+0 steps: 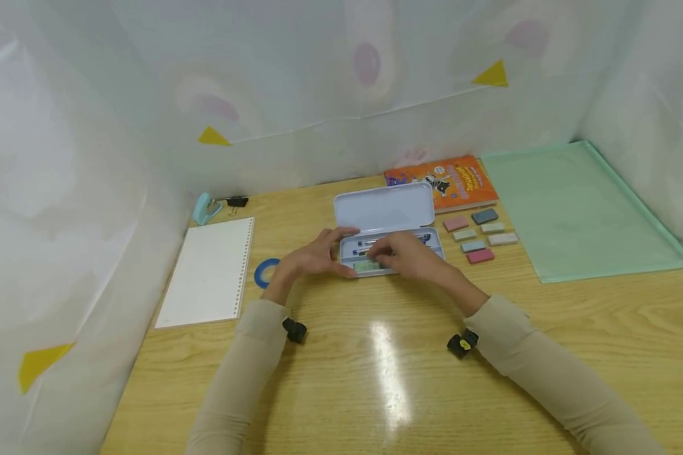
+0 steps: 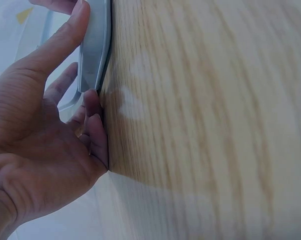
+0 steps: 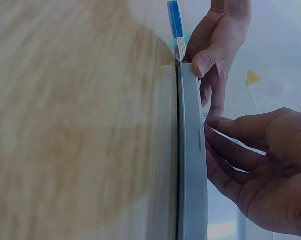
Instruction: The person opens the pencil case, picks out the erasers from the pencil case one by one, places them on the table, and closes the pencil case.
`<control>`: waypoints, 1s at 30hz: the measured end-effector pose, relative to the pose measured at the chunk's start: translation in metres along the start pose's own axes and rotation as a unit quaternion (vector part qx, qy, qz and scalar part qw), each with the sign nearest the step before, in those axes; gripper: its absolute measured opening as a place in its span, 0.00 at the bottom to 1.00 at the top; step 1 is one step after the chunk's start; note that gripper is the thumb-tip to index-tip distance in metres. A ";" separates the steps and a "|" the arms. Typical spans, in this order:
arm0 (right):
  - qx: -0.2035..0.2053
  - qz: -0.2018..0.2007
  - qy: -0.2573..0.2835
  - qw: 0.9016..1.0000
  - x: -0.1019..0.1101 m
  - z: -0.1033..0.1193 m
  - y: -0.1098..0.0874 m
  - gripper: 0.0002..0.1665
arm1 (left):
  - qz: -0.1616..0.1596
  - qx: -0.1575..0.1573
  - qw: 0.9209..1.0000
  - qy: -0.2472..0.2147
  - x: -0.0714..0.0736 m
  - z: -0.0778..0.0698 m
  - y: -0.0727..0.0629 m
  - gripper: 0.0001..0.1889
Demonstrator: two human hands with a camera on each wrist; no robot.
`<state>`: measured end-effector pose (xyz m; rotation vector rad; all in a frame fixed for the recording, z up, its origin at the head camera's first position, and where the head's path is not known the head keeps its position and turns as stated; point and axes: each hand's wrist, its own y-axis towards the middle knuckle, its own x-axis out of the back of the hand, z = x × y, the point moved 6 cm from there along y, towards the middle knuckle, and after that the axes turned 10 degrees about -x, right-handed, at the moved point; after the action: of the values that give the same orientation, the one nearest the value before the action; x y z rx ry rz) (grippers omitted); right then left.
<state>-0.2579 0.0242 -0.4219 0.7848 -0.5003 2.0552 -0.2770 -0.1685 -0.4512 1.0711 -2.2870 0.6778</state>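
A pale blue pencil case lies on the table with its lid raised. My left hand holds the case's left end, thumb at the front and index finger at the back corner. In the left wrist view, its other fingers bend beside the end wall. My right hand reaches into the case with bent fingers, thumb and index tips close together; whether something is between them is hidden. Pens lie in the back compartment. A green eraser sits in the front compartment, just below the right fingertips.
Right of the case lie several erasers, with an orange book behind and a green mat beyond. To the left are blue tape, a white notebook, a light blue stapler-like tool and a black binder clip.
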 end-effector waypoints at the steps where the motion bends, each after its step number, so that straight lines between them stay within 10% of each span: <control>1: -0.001 -0.002 -0.006 1.000 0.000 0.000 0.000 0.11 | 0.000 0.000 1.000 -0.001 0.000 -0.001 0.000 0.49; 30: -0.010 -0.005 0.011 1.000 -0.003 -0.004 0.001 0.11 | 0.001 0.009 1.000 0.008 0.001 -0.002 -0.002 0.48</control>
<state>-0.2593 0.0247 -0.4269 0.7511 -0.5029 2.0445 -0.2750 -0.1688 -0.4484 1.0672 -2.2724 0.7073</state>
